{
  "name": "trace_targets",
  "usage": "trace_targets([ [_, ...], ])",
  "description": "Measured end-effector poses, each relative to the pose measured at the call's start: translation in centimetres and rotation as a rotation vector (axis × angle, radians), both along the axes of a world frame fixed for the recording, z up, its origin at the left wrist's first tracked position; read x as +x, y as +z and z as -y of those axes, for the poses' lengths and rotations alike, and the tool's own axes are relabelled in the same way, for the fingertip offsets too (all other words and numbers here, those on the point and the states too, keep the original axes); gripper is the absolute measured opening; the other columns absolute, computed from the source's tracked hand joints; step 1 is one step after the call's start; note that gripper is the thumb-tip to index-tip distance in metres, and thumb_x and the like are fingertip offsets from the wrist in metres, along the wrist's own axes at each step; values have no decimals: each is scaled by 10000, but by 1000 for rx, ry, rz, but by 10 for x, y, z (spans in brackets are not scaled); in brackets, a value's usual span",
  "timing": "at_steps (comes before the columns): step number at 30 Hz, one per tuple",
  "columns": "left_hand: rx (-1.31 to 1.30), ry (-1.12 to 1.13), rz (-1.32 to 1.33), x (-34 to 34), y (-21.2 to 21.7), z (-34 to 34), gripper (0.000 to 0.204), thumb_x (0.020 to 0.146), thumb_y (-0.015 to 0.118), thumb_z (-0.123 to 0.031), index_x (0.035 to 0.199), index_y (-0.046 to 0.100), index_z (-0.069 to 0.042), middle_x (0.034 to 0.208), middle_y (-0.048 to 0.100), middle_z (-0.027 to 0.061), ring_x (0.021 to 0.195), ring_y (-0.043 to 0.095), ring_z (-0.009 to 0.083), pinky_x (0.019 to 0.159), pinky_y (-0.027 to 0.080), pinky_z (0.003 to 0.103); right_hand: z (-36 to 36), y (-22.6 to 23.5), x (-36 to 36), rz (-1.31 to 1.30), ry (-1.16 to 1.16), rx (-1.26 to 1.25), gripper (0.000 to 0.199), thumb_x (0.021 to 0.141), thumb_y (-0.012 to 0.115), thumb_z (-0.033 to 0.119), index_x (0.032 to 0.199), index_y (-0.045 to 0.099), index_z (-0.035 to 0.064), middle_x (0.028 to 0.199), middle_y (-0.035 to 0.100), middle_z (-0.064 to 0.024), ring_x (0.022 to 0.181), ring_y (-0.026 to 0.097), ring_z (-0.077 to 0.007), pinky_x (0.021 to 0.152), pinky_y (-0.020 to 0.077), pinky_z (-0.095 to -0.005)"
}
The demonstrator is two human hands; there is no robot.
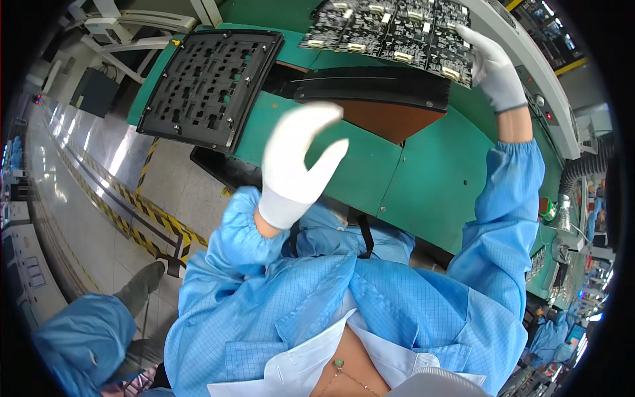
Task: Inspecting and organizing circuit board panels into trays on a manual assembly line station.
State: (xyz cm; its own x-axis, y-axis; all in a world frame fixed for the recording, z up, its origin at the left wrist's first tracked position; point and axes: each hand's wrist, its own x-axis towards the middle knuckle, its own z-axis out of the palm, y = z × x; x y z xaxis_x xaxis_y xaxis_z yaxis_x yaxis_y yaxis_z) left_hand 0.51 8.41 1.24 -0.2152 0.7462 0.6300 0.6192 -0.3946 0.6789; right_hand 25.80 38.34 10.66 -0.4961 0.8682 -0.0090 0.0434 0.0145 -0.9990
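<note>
A panel of black circuit boards [397, 33] with several white connectors is tilted up at the far side of the bench. My right hand [493, 69], in a white glove, grips the panel by its right edge, with the thumb near the lower corner. My left hand [297, 155], also in a white glove, is raised over the bench's near side. Its thumb and fingers are spread and hold nothing; motion blurs it slightly. To its upper left lies a black slotted fixture plate [208, 86] with small screws around its frame.
Between the fixture plate and my right arm stands a black holder with a brown side [383, 119] on the green bench [430, 192]. A pale machine rail with buttons [539, 92] runs along the right. Another person's blue sleeve [92, 337] shows at lower left, near striped floor tape [155, 218].
</note>
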Motion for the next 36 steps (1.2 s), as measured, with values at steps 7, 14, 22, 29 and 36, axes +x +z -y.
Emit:
trace_targets([
  [7, 413, 358, -783, 0, 71, -74, 610, 679, 757, -38, 1281, 669, -88, 1277, 644, 113, 1211, 591, 340, 1048, 469, 471, 80, 8, -6, 72, 294, 985, 470, 904, 595, -179, 1334, 620, 9, 1269, 688, -141, 1252, 627, -244, 1046, 512, -318],
  [14, 117, -255, -484, -53, 110, -56, 397, 825, 705, 74, 1201, 748, -48, 1161, 753, 128, 1058, 731, 216, 925, 572, 309, 138, 43, 0, 303, 211, 124, 696, 1053, 421, 572, 1116, 708, -59, 869, 722, -106, 616, 630, -132, 576, 496, -255],
  [22, 249, -5, -816, -19, 118, -56, 472, 738, 738, 53, 1184, 759, -102, 1111, 758, 108, 993, 741, 294, 878, 593, 331, 118, 56, 6, 85, 177, 49, 488, 1045, 523, 433, 1111, 684, -23, 764, 692, -117, 480, 569, -136, 465, 438, -252],
  [29, 90, -79, -413, -43, 106, -52, 305, 836, 739, -13, 1131, 777, -79, 1048, 772, 113, 940, 754, 256, 829, 592, 329, 130, 6, 33, -224, 157, 401, 460, 1139, 325, 310, 1526, 451, 96, 761, 650, -232, 428, 557, -167, 350, 379, -210],
  [36, -377, -200, -194, -97, 133, -79, 268, 853, 832, -166, 1062, 770, -11, 938, 783, 69, 815, 684, 89, 744, 544, 267, 141, -3, 67, -192, 74, -64, 784, 1137, 190, 481, 817, 662, -57, 603, 648, -168, 385, 524, -153, 370, 403, -211],
])
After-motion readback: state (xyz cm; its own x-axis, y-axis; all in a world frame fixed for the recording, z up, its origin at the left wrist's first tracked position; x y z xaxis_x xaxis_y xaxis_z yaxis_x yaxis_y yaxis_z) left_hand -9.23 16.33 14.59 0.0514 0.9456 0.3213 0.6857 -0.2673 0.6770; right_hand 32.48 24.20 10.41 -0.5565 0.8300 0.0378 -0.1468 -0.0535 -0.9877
